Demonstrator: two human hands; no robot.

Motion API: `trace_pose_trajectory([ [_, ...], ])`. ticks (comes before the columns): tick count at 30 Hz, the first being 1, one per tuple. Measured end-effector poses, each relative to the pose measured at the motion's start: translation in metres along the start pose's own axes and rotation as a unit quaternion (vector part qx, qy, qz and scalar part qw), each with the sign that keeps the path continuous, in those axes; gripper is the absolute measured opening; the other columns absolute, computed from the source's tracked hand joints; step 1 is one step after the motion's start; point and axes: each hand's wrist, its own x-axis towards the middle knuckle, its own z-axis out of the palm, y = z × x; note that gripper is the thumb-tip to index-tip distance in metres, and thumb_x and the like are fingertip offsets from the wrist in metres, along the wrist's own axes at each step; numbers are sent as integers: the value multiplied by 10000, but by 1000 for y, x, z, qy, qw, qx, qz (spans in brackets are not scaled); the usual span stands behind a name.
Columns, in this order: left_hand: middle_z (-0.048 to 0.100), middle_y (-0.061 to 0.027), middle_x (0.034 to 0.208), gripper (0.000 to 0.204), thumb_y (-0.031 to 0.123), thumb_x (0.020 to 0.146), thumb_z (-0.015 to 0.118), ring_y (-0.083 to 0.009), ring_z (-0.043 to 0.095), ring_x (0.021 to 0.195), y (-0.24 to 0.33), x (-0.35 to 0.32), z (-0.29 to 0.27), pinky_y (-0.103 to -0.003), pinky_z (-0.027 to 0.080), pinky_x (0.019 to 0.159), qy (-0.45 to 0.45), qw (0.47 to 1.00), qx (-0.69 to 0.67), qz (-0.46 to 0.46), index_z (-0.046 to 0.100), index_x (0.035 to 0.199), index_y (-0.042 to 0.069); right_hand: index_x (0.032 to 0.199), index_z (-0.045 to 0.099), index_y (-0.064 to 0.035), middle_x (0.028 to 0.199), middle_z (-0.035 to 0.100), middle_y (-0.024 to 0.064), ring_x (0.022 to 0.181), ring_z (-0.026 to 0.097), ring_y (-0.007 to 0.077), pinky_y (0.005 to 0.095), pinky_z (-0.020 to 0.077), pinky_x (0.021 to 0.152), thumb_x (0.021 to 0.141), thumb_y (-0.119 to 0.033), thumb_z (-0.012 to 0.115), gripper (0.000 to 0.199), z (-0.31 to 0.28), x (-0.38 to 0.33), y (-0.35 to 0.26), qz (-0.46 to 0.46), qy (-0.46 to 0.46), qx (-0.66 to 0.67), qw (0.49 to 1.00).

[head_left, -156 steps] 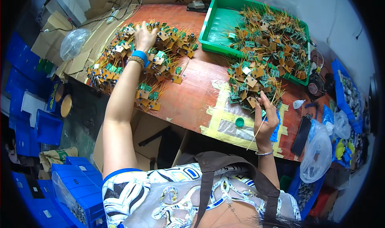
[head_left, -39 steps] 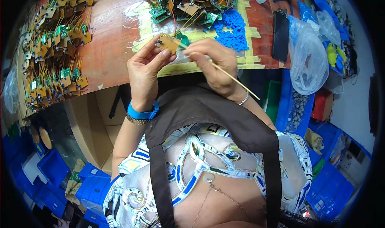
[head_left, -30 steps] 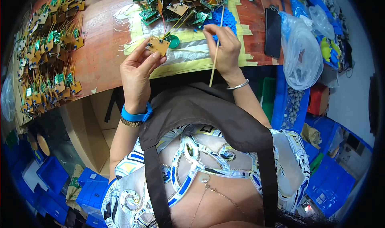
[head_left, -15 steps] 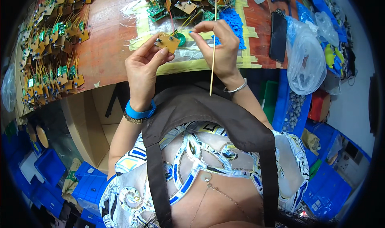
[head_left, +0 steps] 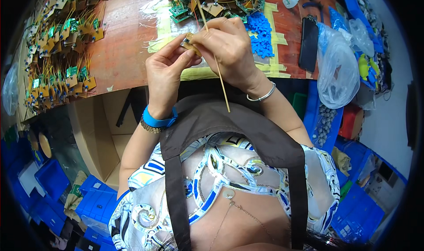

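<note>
Tan circuit piece (head_left: 192, 49) pinched by left hand (head_left: 165, 76); right hand (head_left: 229, 47) grips stick (head_left: 217, 65).

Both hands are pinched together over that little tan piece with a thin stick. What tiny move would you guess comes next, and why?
Probably a small dab or push of the thin stick against the small tan board. The left hand pinches the board at the fingertips, the right hand grips the stick across it, and both hover above the taped table edge.
</note>
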Motion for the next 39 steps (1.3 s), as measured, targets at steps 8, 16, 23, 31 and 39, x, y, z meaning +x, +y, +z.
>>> trace_pose_trajectory([
  [8, 655, -80, 900, 345, 8, 902, 612, -153, 668, 796, 3, 1, -3, -270, 569, 760, -19, 1000, -5, -11, 579, 1239, -53, 866, 681, -69, 818, 668, 51, 818, 620, 228, 332, 444, 727, 685, -38, 779, 209, 2, 2, -3, 115, 36, 51, 991],
  [16, 676, -111, 907, 327, 1, 904, 602, -165, 679, 770, 4, 0, -4, -274, 582, 729, -21, 1000, 0, -7, 583, 1224, -66, 852, 688, -72, 831, 667, 54, 801, 623, 221, 314, 452, 691, 689, -21, 773, 190, 5, 1, -8, 124, 41, 69, 989],
  [23, 683, -113, 889, 292, 52, 929, 593, -153, 675, 752, 0, 2, -6, -259, 579, 708, -12, 1000, -14, -5, 607, 1199, -57, 840, 686, -72, 823, 666, 50, 785, 622, 213, 306, 446, 681, 688, -22, 777, 184, 8, 1, -10, 128, 41, 72, 988],
  [31, 689, -110, 883, 253, 116, 949, 594, -140, 664, 712, -2, 6, -14, -243, 573, 656, -6, 1000, -19, 12, 655, 1127, -53, 868, 692, -62, 852, 678, 72, 811, 640, 223, 304, 475, 699, 701, -14, 771, 190, 10, 5, -11, 116, 40, 85, 989],
  [39, 683, -26, 868, 223, 109, 946, 606, -69, 603, 737, -6, 25, -110, -214, 506, 650, 148, 959, 205, 129, 686, 1126, 5, 945, 704, -22, 899, 690, 81, 835, 650, 165, 270, 501, 746, 808, 18, 705, 143, -8, -10, 9, 202, 91, 127, 967],
])
